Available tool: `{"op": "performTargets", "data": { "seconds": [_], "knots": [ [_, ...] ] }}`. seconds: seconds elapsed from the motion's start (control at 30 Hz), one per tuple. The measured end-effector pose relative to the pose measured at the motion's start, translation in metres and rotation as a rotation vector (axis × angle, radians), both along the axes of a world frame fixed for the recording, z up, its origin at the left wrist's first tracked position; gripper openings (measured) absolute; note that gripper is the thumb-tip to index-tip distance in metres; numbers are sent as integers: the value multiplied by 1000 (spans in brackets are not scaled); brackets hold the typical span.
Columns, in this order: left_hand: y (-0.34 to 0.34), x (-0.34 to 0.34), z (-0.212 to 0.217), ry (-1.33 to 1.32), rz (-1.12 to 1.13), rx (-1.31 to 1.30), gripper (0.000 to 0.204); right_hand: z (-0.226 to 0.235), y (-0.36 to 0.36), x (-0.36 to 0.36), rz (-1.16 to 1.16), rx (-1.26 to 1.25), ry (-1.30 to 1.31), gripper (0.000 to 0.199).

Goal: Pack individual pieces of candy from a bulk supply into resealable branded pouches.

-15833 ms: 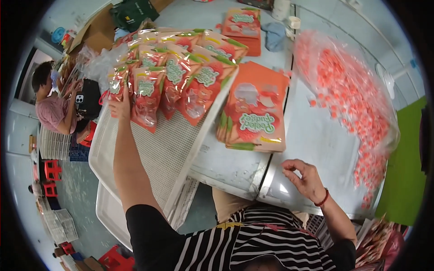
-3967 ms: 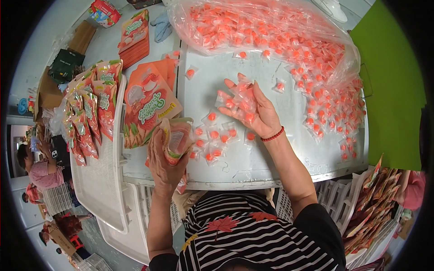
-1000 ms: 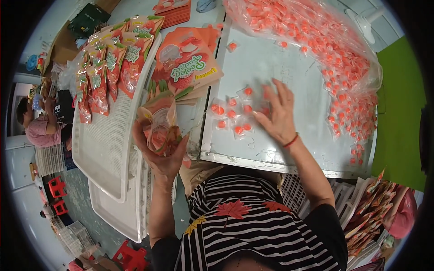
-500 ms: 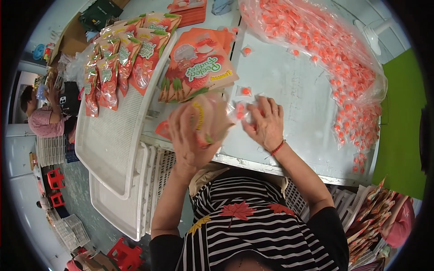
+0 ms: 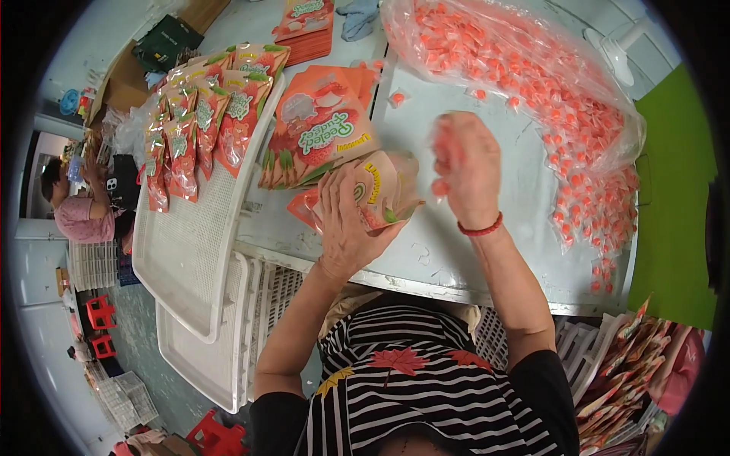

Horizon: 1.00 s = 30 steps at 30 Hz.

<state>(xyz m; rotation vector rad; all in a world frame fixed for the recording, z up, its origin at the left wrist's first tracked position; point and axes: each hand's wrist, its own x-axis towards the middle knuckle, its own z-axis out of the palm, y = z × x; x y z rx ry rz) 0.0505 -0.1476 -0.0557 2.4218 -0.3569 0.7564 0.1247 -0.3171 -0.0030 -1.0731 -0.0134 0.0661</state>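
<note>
My left hand grips an orange and cream printed pouch, its mouth gaping toward the right. The fingers lie across its front and the thumb is at the lower edge. Just right of it, my right hand is raised over the table, fingers curled round several clear-wrapped red candies, partly blurred. Beyond the held pouch lies a pile of flat printed pouches. A few single wrapped candies lie on the tabletop.
A large clear bag spills wrapped candies along the right side of the table. Filled pouches stand on a white mesh tray at left. Further back are a pouch stack, a blue cloth and a white fan.
My right hand has risen off the tabletop with candies gathered in its fingers. The pouch in my left hand has moved right and now shows its opening more clearly.
</note>
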Motion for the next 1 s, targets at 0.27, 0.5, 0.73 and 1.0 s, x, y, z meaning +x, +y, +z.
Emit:
{"op": "performTargets", "data": {
  "seconds": [0.27, 0.5, 0.73, 1.0],
  "knots": [
    [0, 1, 0, 15, -54, 72, 98, 0, -2, -14, 297, -1219, -584, 14],
    [-12, 12, 6, 89, -162, 48, 101, 0, -8, 2, 592, -1189, -775, 12],
    [-8, 17, 2, -49, -140, -13, 91, 1, -4, -1, 568, -1082, -815, 7],
    [-9, 17, 2, -82, -152, -95, 84, 10, -12, 3, 598, -802, -671, 20]
  ]
}}
